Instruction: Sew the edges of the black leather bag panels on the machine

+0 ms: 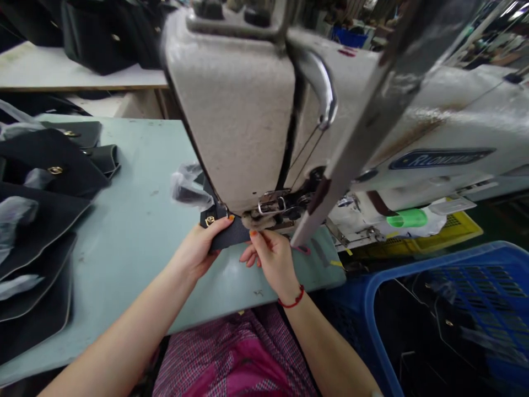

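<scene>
My left hand [201, 246] grips a black leather piece [230, 234] with a gold clasp [210, 220], thumb on top and fingers underneath. This piece lies under the needle end of a white sewing machine [231, 110], partly hidden by the machine head. At the right end of the leather, my right hand [270, 256] is pinched with thumb and forefinger together and the other fingers curled below. What sits in that pinch, if anything, is too small to make out. Clear plastic wrap [190, 184] covers a part behind the leather piece.
Several black leather bags [41, 220] with gold clasps are piled on the left of the pale green table [136, 182]. More bags [99, 38] stand on a shelf behind. A blue basket [372, 292] holds black pieces at right. A metal bar [372, 105] slants across the machine.
</scene>
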Motion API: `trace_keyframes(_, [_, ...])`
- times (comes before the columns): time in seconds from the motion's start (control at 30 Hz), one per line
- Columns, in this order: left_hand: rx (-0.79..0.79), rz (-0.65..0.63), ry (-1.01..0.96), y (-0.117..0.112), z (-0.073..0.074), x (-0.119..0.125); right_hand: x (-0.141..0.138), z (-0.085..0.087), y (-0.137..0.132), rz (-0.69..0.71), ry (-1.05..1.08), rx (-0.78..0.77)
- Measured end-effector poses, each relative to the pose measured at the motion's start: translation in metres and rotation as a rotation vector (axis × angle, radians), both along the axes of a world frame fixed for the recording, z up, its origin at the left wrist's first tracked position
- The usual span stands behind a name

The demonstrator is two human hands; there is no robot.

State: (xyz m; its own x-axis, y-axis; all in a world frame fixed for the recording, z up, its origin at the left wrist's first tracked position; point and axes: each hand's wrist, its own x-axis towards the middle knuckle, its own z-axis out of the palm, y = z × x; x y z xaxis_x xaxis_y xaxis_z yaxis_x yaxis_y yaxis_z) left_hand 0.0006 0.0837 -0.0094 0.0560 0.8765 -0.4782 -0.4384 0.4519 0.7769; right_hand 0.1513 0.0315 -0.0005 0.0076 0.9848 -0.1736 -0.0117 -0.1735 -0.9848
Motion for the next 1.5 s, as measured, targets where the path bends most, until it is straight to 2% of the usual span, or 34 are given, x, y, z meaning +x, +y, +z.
trace_keyframes(0.2, [0.003, -0.030, 0.036, 0.008, -0.007, -0.004, -0.001, -0.002, 0.001, -0.023, 0.031, -0.001])
trace_keyframes(0.4, [0.008, -0.047, 0.053, 0.007, 0.002, -0.004, -0.001, 0.000, 0.001, -0.045, -0.017, 0.024])
trace_keyframes(0.47, [-0.042, -0.100, 0.058, 0.005, 0.006, -0.007, -0.002, 0.001, 0.001, -0.053, -0.050, 0.050])
trace_keyframes(0.6, [-0.148, -0.304, 0.043, 0.002, 0.010, -0.018, -0.005, 0.002, 0.001, -0.076, -0.092, 0.086])
trace_keyframes(0.67, [-0.164, -0.342, 0.032, 0.002, 0.011, -0.021, -0.006, 0.003, -0.001, -0.095, -0.090, 0.088])
trace_keyframes(0.77, [-0.161, -0.336, 0.051, 0.004, 0.013, -0.022, -0.007, 0.004, -0.004, -0.110, -0.052, 0.080])
trace_keyframes(0.97, [-0.091, -0.303, 0.160, 0.005, 0.017, -0.020, -0.007, 0.002, -0.008, -0.043, -0.004, 0.071])
trace_keyframes(1.33, [-0.032, -0.304, 0.141, 0.005, 0.014, -0.021, -0.011, 0.000, -0.006, -0.086, 0.053, 0.022])
trace_keyframes(1.5, [-0.002, -0.322, 0.171, 0.009, 0.018, -0.021, -0.019, -0.005, -0.002, -0.129, 0.117, -0.008])
